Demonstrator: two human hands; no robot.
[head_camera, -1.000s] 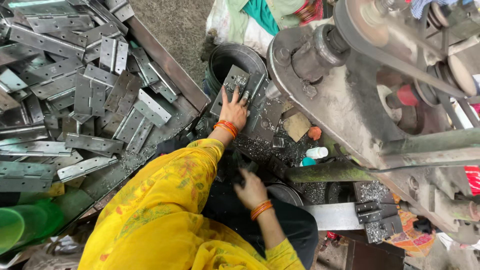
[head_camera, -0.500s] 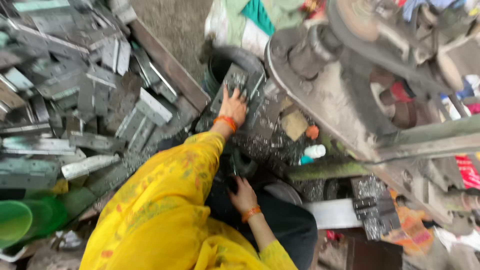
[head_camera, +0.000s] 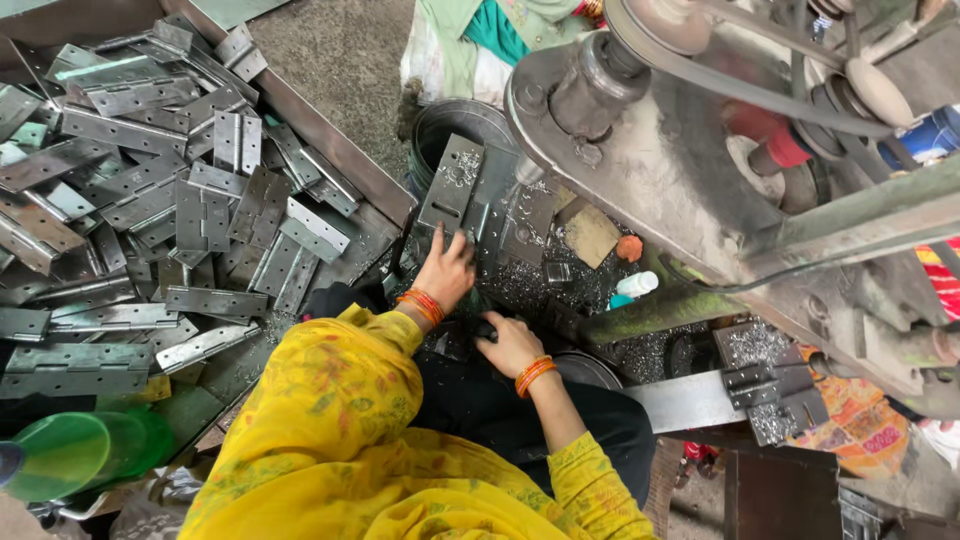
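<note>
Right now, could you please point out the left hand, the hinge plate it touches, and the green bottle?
left hand (head_camera: 447, 268): head view, back of the hand.
hinge plate (head_camera: 455, 180): head view, flat upper face.
green bottle (head_camera: 75, 452): head view, its side.

We sit on a rough grey concrete floor (head_camera: 350, 60) in even daylight. To our left a shallow metal tray (head_camera: 330, 150) is heaped with steel hinges (head_camera: 150, 190). To our right a heavy machine (head_camera: 680, 170) with a belt (head_camera: 740, 85) looms, and metal shavings (head_camera: 540, 285) litter the ground below it
</note>
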